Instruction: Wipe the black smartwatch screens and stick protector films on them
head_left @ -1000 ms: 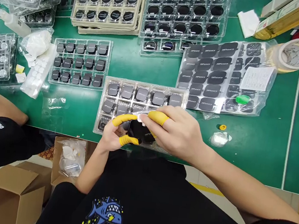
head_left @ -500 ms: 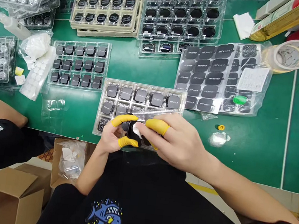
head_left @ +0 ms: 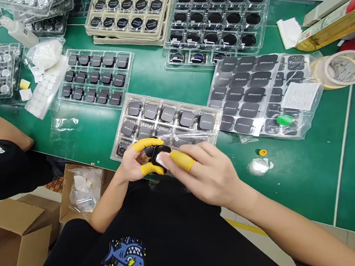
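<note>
My left hand [head_left: 132, 162], with yellow finger cots on thumb and finger, is closed round the edges of a small black square device [head_left: 159, 150]. Its dark face is turned toward my right hand [head_left: 213, 175]. That hand, also in a yellow finger cot, pinches a white wipe [head_left: 162, 160] and presses it on the device's face. Part of the device is hidden by fingers. Both hands are over the front of a clear plastic tray [head_left: 172, 102] holding dark square devices, some under a film.
To the left stands another tray [head_left: 99, 50] of dark square pieces. Sheets of dark stickers [head_left: 239, 93] lie at the right, by rolls of tape [head_left: 350, 68]. Trays of round dark lenses [head_left: 215, 17] stand behind. A co-worker's arm [head_left: 1, 128] rests at the left edge.
My right hand has shifted slightly and its fingers have changed angle, with the wipe now lower on the device's face. My left hand keeps its hold.
</note>
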The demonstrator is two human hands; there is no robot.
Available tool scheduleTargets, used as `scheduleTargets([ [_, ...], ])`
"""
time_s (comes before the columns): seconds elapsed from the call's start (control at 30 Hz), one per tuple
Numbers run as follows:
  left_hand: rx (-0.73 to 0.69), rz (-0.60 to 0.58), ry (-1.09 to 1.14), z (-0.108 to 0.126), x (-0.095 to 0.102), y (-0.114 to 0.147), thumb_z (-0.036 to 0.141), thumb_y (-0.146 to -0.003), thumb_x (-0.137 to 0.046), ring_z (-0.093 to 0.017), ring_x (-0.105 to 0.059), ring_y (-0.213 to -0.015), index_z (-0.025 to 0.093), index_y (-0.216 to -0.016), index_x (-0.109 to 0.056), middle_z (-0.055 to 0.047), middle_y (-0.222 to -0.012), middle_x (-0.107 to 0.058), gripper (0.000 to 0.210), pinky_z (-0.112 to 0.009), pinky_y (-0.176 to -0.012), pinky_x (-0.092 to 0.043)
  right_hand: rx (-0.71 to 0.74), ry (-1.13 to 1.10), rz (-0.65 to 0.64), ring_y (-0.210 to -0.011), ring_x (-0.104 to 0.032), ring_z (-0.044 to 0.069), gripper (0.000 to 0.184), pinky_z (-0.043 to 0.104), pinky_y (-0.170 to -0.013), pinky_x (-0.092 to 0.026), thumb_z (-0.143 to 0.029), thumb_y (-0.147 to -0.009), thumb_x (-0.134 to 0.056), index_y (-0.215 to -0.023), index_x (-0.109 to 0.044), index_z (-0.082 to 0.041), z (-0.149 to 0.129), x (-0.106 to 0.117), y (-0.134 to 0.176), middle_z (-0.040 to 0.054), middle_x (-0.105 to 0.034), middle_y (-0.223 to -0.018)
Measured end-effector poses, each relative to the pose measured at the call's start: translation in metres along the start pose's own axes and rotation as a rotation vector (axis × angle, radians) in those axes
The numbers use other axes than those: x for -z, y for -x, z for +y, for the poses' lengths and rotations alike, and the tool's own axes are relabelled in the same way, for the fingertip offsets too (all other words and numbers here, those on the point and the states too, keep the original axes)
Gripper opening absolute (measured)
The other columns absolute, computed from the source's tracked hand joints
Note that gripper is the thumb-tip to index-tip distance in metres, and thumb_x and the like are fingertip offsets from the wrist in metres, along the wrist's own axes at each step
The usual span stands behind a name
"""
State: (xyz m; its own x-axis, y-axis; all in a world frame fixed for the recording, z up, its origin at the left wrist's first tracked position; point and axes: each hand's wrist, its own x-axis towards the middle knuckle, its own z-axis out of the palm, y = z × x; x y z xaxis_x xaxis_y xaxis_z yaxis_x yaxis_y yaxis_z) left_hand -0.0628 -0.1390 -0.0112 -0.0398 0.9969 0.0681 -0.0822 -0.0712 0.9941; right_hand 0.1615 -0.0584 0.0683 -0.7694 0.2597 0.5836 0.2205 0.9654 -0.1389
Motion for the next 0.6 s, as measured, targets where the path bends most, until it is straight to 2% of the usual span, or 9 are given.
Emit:
scheduleTargets([
  [0.1, 0.019, 0.000, -0.008, 0.003, -0.001, 0.000, 0.064, -0.069, -0.102, -0.030, -0.085, -0.105, 0.021, -0.128, -0.082, -0.012, -0.115, -0.087, 0.075, -0.039, -0.097, -0.070, -0.101, 0.096, 0.033, -0.098, -0.070, 0.026, 0.029, 0.039, -0.071, -0.046, -0.008, -0.103, -0.066, -0.127, -0.079, -0.018, 0.003, -0.007, 0.006, 0.0074, -0.078, -0.092],
  [0.17, 0.021, -0.022, 0.030, 0.006, -0.002, 0.000, 0.063, -0.070, -0.102, -0.029, -0.085, -0.101, 0.021, -0.128, -0.082, -0.011, -0.112, -0.087, 0.075, -0.039, -0.094, -0.071, -0.135, 0.104, 0.057, -0.097, -0.070, 0.026, 0.035, 0.039, -0.072, -0.049, -0.007, -0.101, -0.067, -0.132, -0.077, -0.019, 0.003, -0.009, 0.010, 0.0067, -0.077, -0.092],
  [0.27, 0.015, -0.056, 0.080, 0.009, -0.003, 0.001, 0.060, -0.073, -0.101, -0.026, -0.084, -0.090, 0.020, -0.129, -0.081, -0.010, -0.106, -0.086, 0.071, -0.035, -0.085, -0.071, -0.120, 0.116, 0.091, -0.092, -0.070, 0.024, 0.036, 0.038, -0.071, -0.052, -0.004, -0.099, -0.069, -0.131, -0.077, -0.019, 0.001, -0.008, 0.013, 0.0053, -0.075, -0.089],
  [0.4, -0.030, -0.039, 0.085, 0.010, -0.004, -0.001, 0.058, -0.074, -0.102, -0.024, -0.084, -0.096, 0.022, -0.129, -0.081, -0.009, -0.110, -0.086, 0.069, -0.033, -0.088, -0.069, -0.076, 0.133, 0.099, -0.091, -0.069, 0.024, 0.027, 0.036, -0.065, -0.049, -0.001, -0.097, -0.070, -0.119, -0.080, -0.015, -0.005, -0.002, 0.010, 0.0068, -0.075, -0.088],
  [0.5, -0.004, -0.032, 0.051, 0.009, -0.004, -0.003, 0.057, -0.073, -0.102, -0.024, -0.083, -0.095, 0.023, -0.130, -0.081, -0.009, -0.112, -0.085, 0.069, -0.032, -0.087, -0.068, -0.037, 0.066, 0.074, -0.096, -0.070, 0.023, 0.026, 0.036, -0.063, -0.047, -0.002, -0.097, -0.071, -0.118, -0.081, -0.016, -0.010, 0.000, 0.006, 0.0073, -0.077, -0.095],
  [0.6, 0.006, -0.056, 0.047, 0.005, -0.003, -0.004, 0.058, -0.075, -0.101, -0.023, -0.081, -0.087, 0.022, -0.130, -0.081, -0.007, -0.104, -0.085, 0.069, -0.033, -0.081, -0.068, -0.012, -0.048, 0.064, -0.097, -0.070, 0.022, 0.025, 0.035, -0.065, -0.048, -0.004, -0.099, -0.071, -0.120, -0.080, -0.016, -0.011, -0.001, 0.005, 0.0075, -0.078, -0.100],
])
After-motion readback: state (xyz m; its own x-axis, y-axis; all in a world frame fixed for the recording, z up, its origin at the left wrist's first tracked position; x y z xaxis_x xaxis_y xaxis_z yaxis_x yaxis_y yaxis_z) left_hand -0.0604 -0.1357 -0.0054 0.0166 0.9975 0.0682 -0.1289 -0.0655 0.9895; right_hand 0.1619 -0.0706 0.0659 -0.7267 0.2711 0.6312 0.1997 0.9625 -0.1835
